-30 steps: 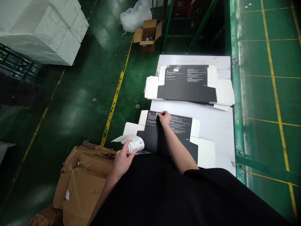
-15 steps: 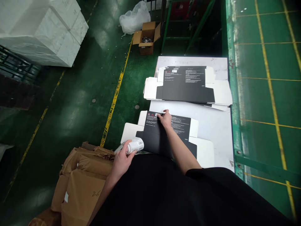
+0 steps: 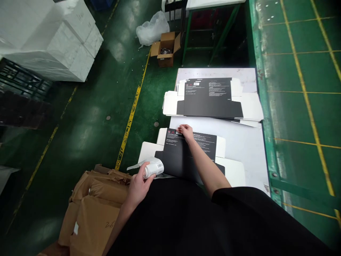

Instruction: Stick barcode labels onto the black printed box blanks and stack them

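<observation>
My left hand [image 3: 138, 183] is closed around a white roll of barcode stickers [image 3: 156, 168], with a loose strip of backing trailing off to the left. Under my arms a flat, unfolded black-and-white carton [image 3: 176, 156] lies on the near part of the table. My right hand [image 3: 185, 131] is at this carton's upper edge, its fingers drawn together on a small white sticker [image 3: 178, 132] beside the printed logos. The fingers partly cover that sticker. Farther back rests a stack of similar flat cartons [image 3: 207, 103]; its top one bears a white sticker [image 3: 196, 84].
Brown paper-wrapped bundles [image 3: 98, 220] sit at lower left. An open cardboard box [image 3: 165, 60] and a clear plastic bag [image 3: 153, 28] stand on the floor ahead. A green metal rail [image 3: 262, 89] runs along the table's right side. White wrapped blocks [image 3: 66, 42] are stacked upper left.
My right hand's fingers have shifted slightly left and gathered over the sticker. The strip trailing from the roll shows more now. The view has tilted up a little.
</observation>
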Motion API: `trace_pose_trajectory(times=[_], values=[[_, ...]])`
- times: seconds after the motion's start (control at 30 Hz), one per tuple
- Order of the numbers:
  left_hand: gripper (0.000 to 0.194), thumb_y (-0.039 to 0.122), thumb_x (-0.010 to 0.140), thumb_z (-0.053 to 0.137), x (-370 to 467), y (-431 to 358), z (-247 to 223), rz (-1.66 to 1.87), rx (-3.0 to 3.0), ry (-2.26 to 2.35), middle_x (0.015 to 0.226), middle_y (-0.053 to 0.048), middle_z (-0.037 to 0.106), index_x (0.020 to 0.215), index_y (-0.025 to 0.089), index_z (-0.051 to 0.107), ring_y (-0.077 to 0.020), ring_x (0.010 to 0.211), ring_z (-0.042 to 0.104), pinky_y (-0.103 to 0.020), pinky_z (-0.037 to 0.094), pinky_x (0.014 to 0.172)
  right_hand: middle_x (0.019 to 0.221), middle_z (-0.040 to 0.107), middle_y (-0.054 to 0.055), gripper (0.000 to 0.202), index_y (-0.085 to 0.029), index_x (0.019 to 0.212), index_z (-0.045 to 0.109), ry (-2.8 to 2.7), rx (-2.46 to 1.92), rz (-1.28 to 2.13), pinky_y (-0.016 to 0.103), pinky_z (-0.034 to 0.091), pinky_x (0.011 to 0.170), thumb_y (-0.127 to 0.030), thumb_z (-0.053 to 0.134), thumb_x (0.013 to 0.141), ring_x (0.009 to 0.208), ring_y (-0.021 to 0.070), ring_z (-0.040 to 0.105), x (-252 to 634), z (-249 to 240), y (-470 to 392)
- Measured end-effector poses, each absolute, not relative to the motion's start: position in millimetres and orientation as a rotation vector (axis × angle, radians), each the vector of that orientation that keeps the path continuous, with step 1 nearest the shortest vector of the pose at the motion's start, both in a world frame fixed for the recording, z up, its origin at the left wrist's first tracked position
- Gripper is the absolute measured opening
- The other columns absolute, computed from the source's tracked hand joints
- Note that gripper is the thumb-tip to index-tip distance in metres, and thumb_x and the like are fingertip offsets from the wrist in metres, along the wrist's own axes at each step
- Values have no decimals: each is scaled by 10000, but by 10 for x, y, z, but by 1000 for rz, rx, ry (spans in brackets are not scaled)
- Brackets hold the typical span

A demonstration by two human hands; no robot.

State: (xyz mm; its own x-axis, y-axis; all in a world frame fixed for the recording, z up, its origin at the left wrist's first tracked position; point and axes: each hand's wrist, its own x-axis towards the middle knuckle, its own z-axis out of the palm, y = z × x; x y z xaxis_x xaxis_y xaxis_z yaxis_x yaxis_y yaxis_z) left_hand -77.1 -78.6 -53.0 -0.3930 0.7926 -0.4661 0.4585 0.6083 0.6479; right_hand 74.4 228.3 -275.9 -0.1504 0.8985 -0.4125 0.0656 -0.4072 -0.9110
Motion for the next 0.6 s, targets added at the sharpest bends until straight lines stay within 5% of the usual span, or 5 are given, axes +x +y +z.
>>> trace_pose_trajectory(times=[0.33,0.6], values=[[503,408,905,605,-734,-812,-554,531,992,2046,1020,-94,778,1373,231,548,-244,870,758,-284,568,708,832,753,99,560,-202,829,645,-1019,-1237,1813,357,616,751,-760,604,812,862,254,753,764,-2733,2186],[495,407,893,609,-699,-750,-497,497,1016,2050,964,-75,781,1356,240,560,-239,829,754,-271,544,686,837,751,86,589,-200,809,683,-1420,-1228,1778,422,585,855,-777,563,801,859,256,722,611,-2656,2104]])
